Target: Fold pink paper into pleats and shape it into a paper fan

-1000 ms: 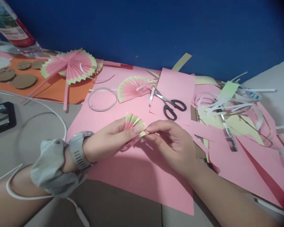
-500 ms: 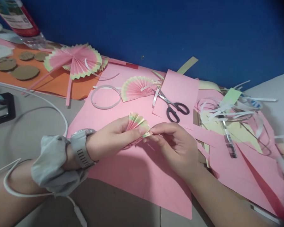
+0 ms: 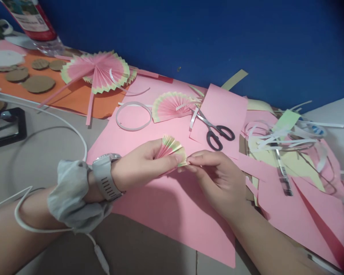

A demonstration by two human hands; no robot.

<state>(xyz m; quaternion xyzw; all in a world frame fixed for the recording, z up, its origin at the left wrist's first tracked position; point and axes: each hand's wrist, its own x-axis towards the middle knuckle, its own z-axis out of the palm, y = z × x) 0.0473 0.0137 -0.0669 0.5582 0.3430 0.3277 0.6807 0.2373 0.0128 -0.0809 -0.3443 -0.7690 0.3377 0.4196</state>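
My left hand (image 3: pixel 149 164) is closed around a small pleated paper fan (image 3: pixel 172 147), pink with a yellow-green edge. At the fan's right edge, the thumb and forefinger of my right hand (image 3: pixel 218 179) pinch together on its pleats. Both hands are over a large pink paper sheet (image 3: pixel 200 229). Beyond them lies another pleated fan (image 3: pixel 170 109), spread in a half circle. Black-handled scissors (image 3: pixel 215 130) rest beside it, their blades near a white strip.
Fuller pleated fans (image 3: pixel 103 72) with pink paper sticks lie at the back left. Cardboard discs (image 3: pixel 38 84) sit on orange paper near a bottle (image 3: pixel 37 23). A tape ring (image 3: pixel 133 128) lies mid-table. Paper scraps (image 3: pixel 283 137) and a pen (image 3: pixel 283 175) lie right.
The whole view has shifted slightly, so everything appears a little farther right. Both hands keep their hold on the small fan, with hardly any change in their grip.
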